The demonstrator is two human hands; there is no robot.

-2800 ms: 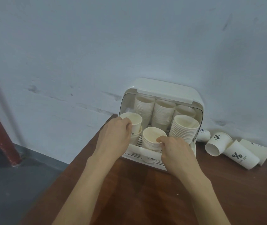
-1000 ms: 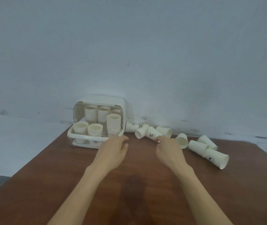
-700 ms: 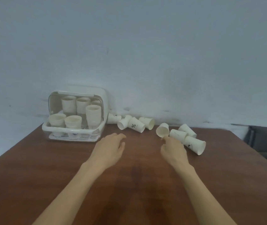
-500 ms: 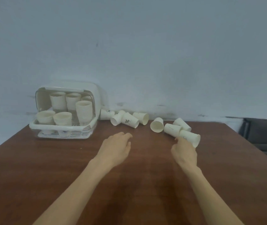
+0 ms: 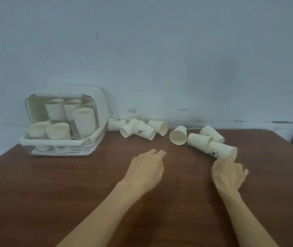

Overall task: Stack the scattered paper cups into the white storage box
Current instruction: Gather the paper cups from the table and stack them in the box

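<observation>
Having pulled back from the white storage box (image 5: 98,104), both hands, left hand (image 5: 146,169) and right hand (image 5: 228,172), are hovering empty and relaxed over the surface (image 5: 53,193), the right touching a fallen paper cup (image 5: 221,151).

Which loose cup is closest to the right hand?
The rightmost cup, lying on its side, mouth facing right, directly ahead of the right hand; the other cups lie farther back.

Single head view, worn high, facing forward and down across brown table (image 5: 53,202) toward pale wall (image 5: 160,59); both forearms enter from the bottom edge, storage box (image 5: 101,104) far left
</observation>
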